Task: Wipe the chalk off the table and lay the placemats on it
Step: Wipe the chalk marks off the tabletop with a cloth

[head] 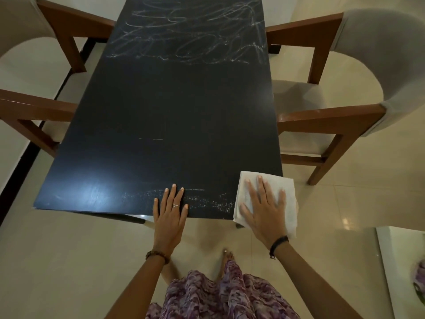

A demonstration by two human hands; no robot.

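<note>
A: What does the head view show low in the frame?

B: The right hand [262, 203] lies flat, fingers straight and spread, pressing a folded white cloth [268, 199] onto the near right corner of the dark table [161, 111]; part of the cloth overhangs the edge. Its grip is open, curled round nothing.

A: And the other hand?

B: The left hand [170, 208] rests flat on the near edge, lower centre, fingers straight, holding nothing.

A: The chalk?

B: Faint chalk smears [207, 199] lie between the hands; heavy chalk scribbles [190, 35] cover the top of the frame. Wooden chairs [322, 116] flank the table.
</note>
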